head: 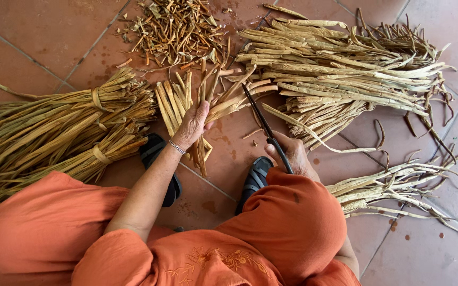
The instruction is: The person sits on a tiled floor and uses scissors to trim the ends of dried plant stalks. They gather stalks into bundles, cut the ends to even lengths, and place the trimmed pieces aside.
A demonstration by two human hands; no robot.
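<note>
While the left hand (192, 126) grips a fan of flat, pale-yellow split stems (186, 100) at centre frame, the right hand (292, 154) clasps a dark, slim knife (263, 124).

You are looking down at a floor (38, 37) of large reddish-brown clay tiles with thin pale grout lines running slantwise. Soft, even daylight falls on it, and small dark stains dot the tiles.

Tied bundles of long tan dried stalks (54, 127): two, at left. Loose heaps of pale dried stalks (340, 69): two, at right. Piles of short brown trimmings (173, 29): one, far centre. Dark long-bladed knives (265, 126): one. Black sandals (157, 159): two.
</note>
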